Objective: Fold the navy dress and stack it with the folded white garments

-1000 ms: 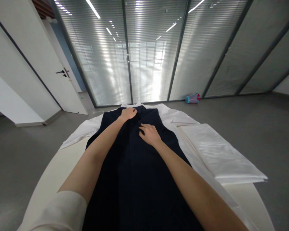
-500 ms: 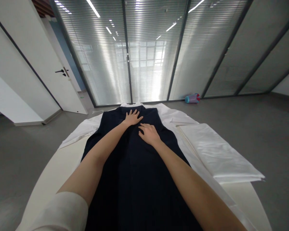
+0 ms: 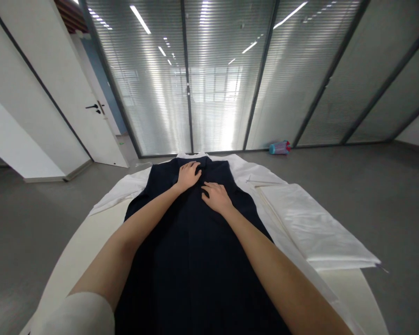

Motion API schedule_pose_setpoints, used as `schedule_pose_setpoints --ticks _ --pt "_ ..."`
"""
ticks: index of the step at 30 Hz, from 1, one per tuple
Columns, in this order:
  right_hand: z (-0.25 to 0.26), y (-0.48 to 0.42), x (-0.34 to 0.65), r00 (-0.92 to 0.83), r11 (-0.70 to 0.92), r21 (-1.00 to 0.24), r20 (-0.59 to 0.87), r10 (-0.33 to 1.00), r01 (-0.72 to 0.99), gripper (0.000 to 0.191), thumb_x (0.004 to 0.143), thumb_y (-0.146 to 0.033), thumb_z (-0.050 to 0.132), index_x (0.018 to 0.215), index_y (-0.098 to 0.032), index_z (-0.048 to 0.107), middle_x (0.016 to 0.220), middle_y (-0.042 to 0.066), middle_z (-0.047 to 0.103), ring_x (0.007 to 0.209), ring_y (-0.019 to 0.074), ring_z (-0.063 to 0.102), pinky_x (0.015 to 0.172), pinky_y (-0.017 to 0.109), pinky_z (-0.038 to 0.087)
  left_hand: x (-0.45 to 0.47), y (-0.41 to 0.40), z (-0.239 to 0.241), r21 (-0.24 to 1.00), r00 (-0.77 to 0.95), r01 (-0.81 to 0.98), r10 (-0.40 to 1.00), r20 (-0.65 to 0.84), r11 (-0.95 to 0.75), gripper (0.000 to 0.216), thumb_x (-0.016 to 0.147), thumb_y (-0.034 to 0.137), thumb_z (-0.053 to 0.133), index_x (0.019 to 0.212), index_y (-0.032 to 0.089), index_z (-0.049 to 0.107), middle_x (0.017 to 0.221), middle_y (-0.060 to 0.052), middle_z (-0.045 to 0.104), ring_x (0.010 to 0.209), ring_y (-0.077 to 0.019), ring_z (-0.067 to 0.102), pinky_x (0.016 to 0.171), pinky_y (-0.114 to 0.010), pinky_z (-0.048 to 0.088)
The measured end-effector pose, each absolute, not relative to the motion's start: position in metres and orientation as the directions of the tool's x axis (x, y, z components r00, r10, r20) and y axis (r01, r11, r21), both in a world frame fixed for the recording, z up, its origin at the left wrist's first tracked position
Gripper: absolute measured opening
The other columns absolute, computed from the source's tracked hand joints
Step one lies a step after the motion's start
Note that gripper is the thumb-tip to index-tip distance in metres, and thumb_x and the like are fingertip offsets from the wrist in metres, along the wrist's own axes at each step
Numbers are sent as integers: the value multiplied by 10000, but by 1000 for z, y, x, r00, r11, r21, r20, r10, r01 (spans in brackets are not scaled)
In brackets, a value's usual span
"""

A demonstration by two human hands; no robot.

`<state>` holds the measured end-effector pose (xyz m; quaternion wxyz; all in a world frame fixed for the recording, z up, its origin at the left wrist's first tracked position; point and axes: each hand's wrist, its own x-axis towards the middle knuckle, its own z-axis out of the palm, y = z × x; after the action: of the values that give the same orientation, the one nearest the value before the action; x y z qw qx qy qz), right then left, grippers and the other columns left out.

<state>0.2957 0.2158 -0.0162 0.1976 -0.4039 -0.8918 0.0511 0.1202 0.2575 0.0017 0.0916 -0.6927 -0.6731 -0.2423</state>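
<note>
A dark, smooth-woven garment lies flat on the white round table, its long axis running away from the person, collar end farthest. Left hand and right hand press flat on it, fingers spread, gripping nothing. Folded white cloth lies beside it.

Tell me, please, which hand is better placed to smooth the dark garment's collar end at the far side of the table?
Probably the left hand: it lies flat on the dark garment nearest its far end, beyond the right hand, which rests lower down.
</note>
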Motion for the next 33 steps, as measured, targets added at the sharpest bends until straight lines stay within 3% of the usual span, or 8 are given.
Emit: schedule_pose_setpoints --ticks 2,4,9,17,22,33 --pt "-16 216 296 -597 670 -247 314 739 700 367 948 -271 528 1267 -177 682 1434 102 577 1327 256 496 1083 419 368 120 230 13 196 37 971 893 449 -139 257 942 245 505 1098 203 704 1153 -84 716 1059 -236 657 941 -339 454" --pt "-16 216 296 -598 671 -243 314 738 701 368 948 -271 527 1268 -175 681 1432 102 580 1323 258 500 1078 419 373 119 197 23 200 64 966 899 433 -165 209 930 228 499 939 208 707 958 -55 741 904 -209 680 814 -294 452" --pt "-16 216 295 -602 668 -236 296 741 706 376 958 -276 521 1293 -176 662 1444 94 570 1338 255 491 1098 421 359 109 106 29 189 51 976 959 278 -107 400 987 395 414 703 206 623 651 -39 654 660 -187 633 603 -275 323" --pt "-15 216 295 -613 665 -230 263 745 710 378 985 -294 494 1312 -185 648 1476 102 537 1352 265 483 1103 450 356 59 31 5 154 -38 988 987 157 14 417 975 396 406 636 205 556 574 -30 579 578 -178 576 560 -289 231" --pt "-15 214 295 -615 668 -208 270 741 714 383 987 -289 490 1317 -172 645 1478 100 535 1349 261 491 1100 436 371 49 24 -3 124 12 992 986 166 -33 397 976 386 409 651 205 549 576 -29 571 575 -176 563 566 -291 224" --pt "-13 215 296 -631 681 -171 269 727 712 377 987 -285 489 1309 -178 652 1467 106 546 1338 256 507 1088 428 392 45 26 -3 221 17 974 984 175 -56 402 966 413 419 633 209 516 596 -13 573 574 -157 535 580 -281 256"
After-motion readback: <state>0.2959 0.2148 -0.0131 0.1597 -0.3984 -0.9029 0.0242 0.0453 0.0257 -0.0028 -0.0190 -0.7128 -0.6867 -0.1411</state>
